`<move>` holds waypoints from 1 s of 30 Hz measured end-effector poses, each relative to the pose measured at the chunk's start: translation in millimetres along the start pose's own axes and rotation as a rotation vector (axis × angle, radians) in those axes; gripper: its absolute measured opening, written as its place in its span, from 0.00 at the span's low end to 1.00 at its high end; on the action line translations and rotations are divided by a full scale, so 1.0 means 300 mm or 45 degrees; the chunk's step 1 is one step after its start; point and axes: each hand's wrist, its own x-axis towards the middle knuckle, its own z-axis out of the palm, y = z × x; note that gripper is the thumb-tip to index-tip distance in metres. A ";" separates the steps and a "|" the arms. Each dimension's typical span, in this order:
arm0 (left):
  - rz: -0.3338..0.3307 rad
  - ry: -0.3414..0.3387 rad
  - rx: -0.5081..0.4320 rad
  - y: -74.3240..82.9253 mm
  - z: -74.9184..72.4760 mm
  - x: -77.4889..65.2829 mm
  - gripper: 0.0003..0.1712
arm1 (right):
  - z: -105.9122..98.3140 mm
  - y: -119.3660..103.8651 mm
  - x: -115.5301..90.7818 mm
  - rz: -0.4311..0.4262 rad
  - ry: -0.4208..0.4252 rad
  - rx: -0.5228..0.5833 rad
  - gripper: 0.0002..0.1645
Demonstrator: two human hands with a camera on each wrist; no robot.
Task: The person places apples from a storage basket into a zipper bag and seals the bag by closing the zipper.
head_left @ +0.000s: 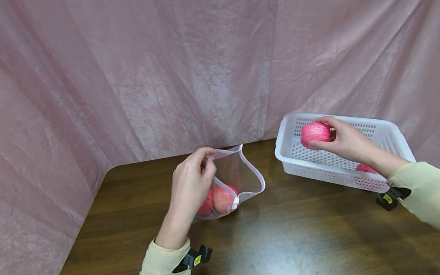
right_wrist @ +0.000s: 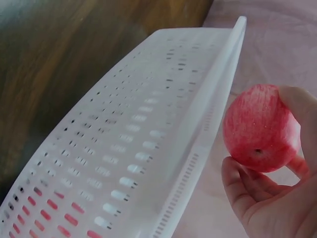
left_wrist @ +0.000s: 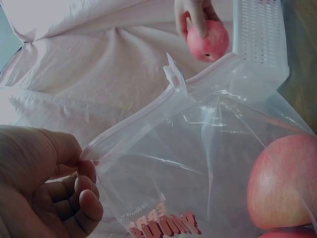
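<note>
left hand pinches clear bag at mouth, two apples inside; right hand curled round another apple, basket below it. seemingly mid-bagging; next move calls for carrying that apple toward left hand, through mouth.

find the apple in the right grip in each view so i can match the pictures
Head: the held apple is right of centre, about mid-height.
Left wrist: near the top edge, right of centre.
Right wrist: right side, about mid-height.
Shared landmark: the white basket.
</note>
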 end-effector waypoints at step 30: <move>-0.008 -0.004 -0.003 0.000 -0.001 0.002 0.16 | 0.064 -0.194 -0.059 -0.069 -0.136 0.617 0.45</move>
